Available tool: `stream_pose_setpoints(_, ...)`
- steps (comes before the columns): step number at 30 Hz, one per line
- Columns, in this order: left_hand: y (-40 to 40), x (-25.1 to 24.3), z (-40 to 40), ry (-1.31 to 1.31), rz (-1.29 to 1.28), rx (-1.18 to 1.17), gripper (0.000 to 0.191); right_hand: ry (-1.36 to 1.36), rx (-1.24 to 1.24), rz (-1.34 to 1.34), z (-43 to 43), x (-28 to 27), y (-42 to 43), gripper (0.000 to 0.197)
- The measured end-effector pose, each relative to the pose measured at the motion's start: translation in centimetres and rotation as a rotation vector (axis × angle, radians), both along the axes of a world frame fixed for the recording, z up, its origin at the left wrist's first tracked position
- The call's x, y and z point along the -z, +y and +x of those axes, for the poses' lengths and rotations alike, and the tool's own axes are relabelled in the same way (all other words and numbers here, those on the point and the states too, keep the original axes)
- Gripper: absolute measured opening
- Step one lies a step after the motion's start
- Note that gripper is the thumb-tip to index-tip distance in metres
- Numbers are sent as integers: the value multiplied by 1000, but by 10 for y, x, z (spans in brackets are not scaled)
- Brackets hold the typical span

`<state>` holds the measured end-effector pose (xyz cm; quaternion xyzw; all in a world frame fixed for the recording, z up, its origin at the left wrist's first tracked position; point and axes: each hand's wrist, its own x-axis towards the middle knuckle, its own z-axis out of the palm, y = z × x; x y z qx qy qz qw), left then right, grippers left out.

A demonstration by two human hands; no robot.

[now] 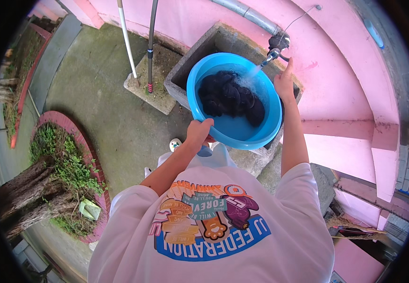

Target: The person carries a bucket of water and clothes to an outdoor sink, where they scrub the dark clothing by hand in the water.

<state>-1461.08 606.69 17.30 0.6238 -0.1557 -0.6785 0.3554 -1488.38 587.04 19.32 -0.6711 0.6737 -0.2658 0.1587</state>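
A blue plastic basin [208,123] rests over a concrete sink [179,79], with dark wet cloth [231,95] and some water inside. Water runs from a metal tap [273,53] on the pink wall into the basin's upper right. My left hand [199,133] grips the basin's near left rim, thumb on top, the other fingers partly hidden beneath. My right hand [284,83] is at the basin's right side, its index finger extended up to the tap's lever; whether its other fingers touch the rim is hard to tell.
A white pole [127,42] and a dark pole [150,46] stand on a concrete block [167,102] left of the sink. A grey pipe [254,16] runs along the pink wall to the tap. At the left, a red-edged planter [91,155] surrounds a tree trunk [27,184].
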Motion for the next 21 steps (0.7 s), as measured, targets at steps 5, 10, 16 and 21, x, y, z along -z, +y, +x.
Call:
stream_pose_setpoints(5, -1, 0, -1, -4, 4, 1, 36, -9, -7, -2, -2, 3, -2, 88)
stream_pose_setpoints(10, -2, -3, -2, -14, 15, -2, 35, -40, 15, 42, 0, 0, 0, 88)
stream_pose_setpoints(16, -3, -2, -2, -20, 24, 9, 35, -229, 13, 159, 9, -15, 6, 88)
stream_pose_setpoints(21, -5, -6, -3, -14, 18, 14, 35, -387, -28, 136, 17, -17, 19, 85)
